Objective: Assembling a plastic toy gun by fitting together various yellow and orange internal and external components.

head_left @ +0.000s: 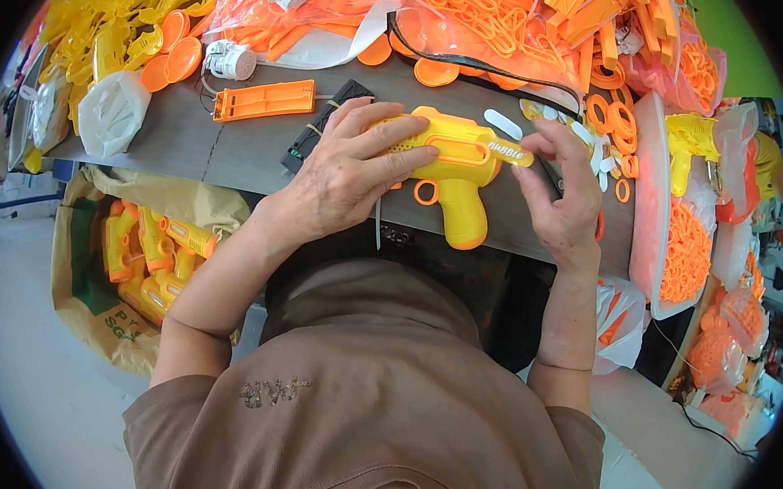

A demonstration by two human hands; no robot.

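A yellow toy bubble gun (461,206) with an orange side panel lies over the near edge of the grey table, its handle toward me. My left hand (338,172) is closed over its left end, fingers stretched across the top. My right hand (564,194) pinches the end of a small yellow oblong label (510,153) with print on it, between thumb and fingertips. The label touches or overlaps the right side of the gun; I cannot tell whether it is stuck down. An orange trigger ring (425,191) shows beside the handle.
Orange and yellow plastic parts heap along the far side. An orange tray (263,101), a black holder (313,133) and a white motor (230,61) lie at left. White slips (502,124) lie right. A paper bag (89,281) holds yellow guns; a tub (645,211) holds orange rings.
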